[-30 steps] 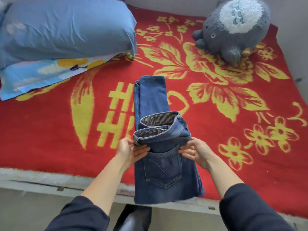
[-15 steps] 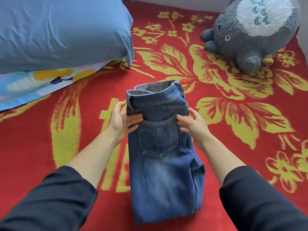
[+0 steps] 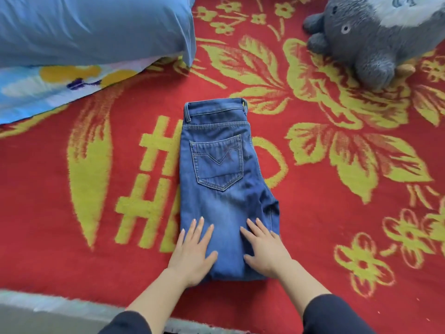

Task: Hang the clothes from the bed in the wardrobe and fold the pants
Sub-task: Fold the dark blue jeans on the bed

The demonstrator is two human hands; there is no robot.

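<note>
jeans (image 3: 224,189) folded flat on bed (image 3: 72,189); left hand (image 3: 193,251) and right hand (image 3: 265,249) spread, pressing near end.

There is only the one view, from a camera worn on the person's head, at the near edge of the bed (image 3: 48,307). It looks forward and steeply down onto the red and yellow blanket (image 3: 337,237), close enough that the folded jeans (image 3: 224,201) fill the middle of the frame. Both forearms come in from the bottom edge, the left hand (image 3: 192,251) and right hand (image 3: 267,251) low in the centre. The wide lens reaches well sideways: the blue pillow (image 3: 91,25) is cut off at the top left, the grey plush toy (image 3: 366,37) at the top right.
</note>
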